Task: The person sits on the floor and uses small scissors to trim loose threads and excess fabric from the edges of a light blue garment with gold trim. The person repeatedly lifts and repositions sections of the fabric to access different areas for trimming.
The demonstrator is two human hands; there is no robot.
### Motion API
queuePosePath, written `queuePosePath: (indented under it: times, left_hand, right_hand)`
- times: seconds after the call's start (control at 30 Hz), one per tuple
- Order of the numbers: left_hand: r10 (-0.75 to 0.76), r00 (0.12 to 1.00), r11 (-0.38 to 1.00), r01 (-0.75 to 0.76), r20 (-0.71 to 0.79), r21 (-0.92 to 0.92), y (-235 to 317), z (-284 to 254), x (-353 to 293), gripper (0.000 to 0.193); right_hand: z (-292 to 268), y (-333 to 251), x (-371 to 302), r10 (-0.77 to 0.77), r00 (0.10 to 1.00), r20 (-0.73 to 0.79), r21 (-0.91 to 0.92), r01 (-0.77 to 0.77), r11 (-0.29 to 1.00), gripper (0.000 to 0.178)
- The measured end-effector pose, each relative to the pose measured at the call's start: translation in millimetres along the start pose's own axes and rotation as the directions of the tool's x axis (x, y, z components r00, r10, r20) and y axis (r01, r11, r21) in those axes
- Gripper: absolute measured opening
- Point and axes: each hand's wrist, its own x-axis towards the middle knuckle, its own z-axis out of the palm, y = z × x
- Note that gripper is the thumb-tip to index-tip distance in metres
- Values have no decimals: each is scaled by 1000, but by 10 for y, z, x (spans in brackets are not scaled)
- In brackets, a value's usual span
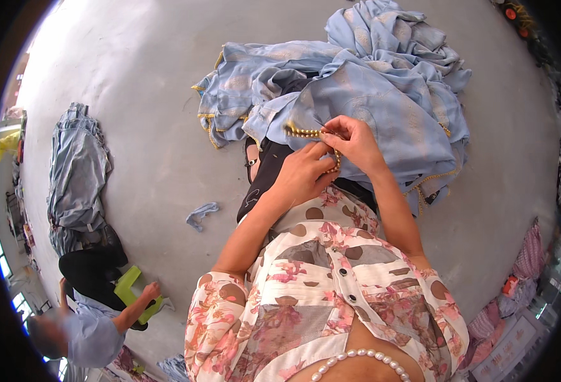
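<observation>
A large heap of light blue patterned fabric [382,95] lies across my lap and spreads over the floor in front of me. Its edges carry yellow and gold trim. One edge with gold beaded trim [305,133] is drawn up between my hands. My left hand [305,170] is closed on this trim, and part of the beading curls down beside its fingers. Just above and to the right, my right hand [355,141] pinches at the same edge with thumb and fingertips. Whether it also holds something small, such as a needle, I cannot make out.
A small blue fabric scrap [202,215] lies on the grey floor to my left. Further left, a co-worker [96,325] sits by a lime green stool [131,293], near another blue-grey fabric pile [77,172]. Pink cloth [527,254] lies along the right edge.
</observation>
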Motion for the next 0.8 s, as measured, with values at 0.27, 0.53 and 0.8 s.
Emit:
queuePosePath:
  times: [0.27, 0.53, 0.8]
  left_hand:
    - [-180, 982, 971, 186, 49, -148, 50, -66, -217, 29]
    - [-430, 709, 829, 556, -559, 67, -1092, 49, -381, 29]
    - [-686, 628, 655, 753, -367, 65, -1392, -300, -134, 33]
  right_hand:
    - [-1666, -44, -710, -83, 491, -868, 246, 568, 786, 30]
    - [-2228, 377, -1337, -98, -46, -994, -106, 216, 971, 19]
    - [-922, -66, -558, -413, 514, -752, -230, 382, 895, 15]
